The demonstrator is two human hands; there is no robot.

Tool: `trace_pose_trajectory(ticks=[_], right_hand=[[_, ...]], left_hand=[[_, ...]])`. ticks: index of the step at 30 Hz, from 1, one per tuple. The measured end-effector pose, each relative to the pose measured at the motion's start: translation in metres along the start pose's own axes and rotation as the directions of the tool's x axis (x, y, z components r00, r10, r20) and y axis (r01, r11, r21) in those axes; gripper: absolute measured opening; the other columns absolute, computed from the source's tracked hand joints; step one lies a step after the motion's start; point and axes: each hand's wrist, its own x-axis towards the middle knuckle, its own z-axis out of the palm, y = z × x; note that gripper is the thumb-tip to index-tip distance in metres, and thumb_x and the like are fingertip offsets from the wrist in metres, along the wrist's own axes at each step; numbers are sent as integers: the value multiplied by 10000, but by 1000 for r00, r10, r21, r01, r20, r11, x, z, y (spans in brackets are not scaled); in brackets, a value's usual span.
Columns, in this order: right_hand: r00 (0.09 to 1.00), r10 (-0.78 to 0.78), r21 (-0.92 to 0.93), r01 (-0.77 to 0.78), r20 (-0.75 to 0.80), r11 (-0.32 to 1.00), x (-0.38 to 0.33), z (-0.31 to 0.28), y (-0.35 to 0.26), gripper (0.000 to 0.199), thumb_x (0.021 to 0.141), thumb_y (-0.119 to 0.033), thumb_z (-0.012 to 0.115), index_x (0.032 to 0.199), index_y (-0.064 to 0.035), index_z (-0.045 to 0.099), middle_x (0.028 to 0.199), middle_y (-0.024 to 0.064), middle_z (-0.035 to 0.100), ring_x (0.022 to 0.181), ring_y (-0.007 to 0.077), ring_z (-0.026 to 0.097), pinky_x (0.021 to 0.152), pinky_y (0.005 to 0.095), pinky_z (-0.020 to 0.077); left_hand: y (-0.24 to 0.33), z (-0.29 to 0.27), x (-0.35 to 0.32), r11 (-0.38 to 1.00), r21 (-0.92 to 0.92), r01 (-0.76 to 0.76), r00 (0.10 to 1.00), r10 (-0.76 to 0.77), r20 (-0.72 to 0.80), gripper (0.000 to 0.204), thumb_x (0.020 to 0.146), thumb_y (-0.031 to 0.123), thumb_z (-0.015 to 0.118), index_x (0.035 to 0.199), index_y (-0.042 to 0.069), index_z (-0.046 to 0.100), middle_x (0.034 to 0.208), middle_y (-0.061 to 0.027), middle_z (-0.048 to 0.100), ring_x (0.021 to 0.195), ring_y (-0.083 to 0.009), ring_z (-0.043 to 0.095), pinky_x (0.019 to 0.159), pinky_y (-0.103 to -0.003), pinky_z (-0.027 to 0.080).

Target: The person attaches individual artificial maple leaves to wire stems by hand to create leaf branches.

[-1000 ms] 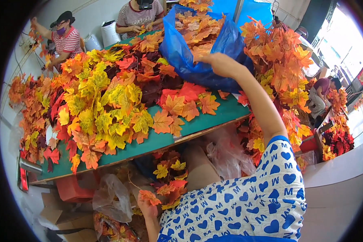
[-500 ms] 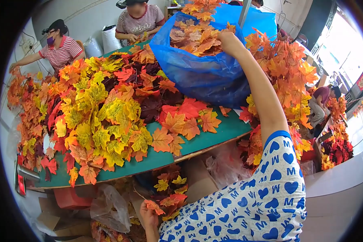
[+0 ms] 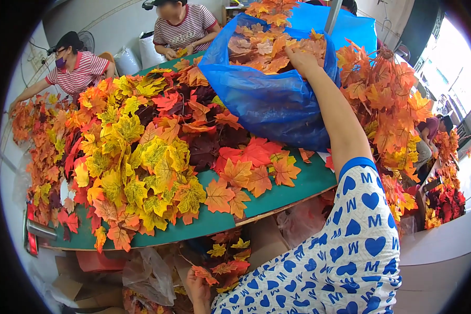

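White short sleeve [image 3: 361,209] — blue hearts and letters printed.

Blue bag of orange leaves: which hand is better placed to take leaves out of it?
Right hand: it is already at the blue bag mouth, on the leaves. Left hand is low, under the table edge.

Bright daylight, strong fisheye bend

We see glare blowing out the doorway [image 3: 447,78] at right; the table edge [image 3: 277,206] curves, and corners fall black.
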Motion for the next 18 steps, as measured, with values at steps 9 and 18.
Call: trace_pose_trajectory(ticks=[9, 18], right_hand=[[980, 49, -54, -61, -193, 997, 9, -20, 6, 349, 863, -120, 431, 1162, -247, 560, 948, 70, 667, 849, 243, 653, 695, 449, 455], [823, 354, 239, -272, -445, 932, 19, -105, 25, 365, 877, -178, 455, 1224, -277, 511, 908, 124, 661, 825, 338, 635, 680, 461, 495]], left_hand=[[5, 11, 9, 998, 64, 22, 1000, -23, 16, 90, 863, -2, 546, 942, 38, 536, 784, -52, 615, 596, -112, 572, 475, -212, 425], [3, 3, -9, 1000, 18, 18, 999, -17, -30, 58, 871, 16, 557, 905, 52, 529, 759, -27, 596, 595, -94, 561, 469, -199, 413]])
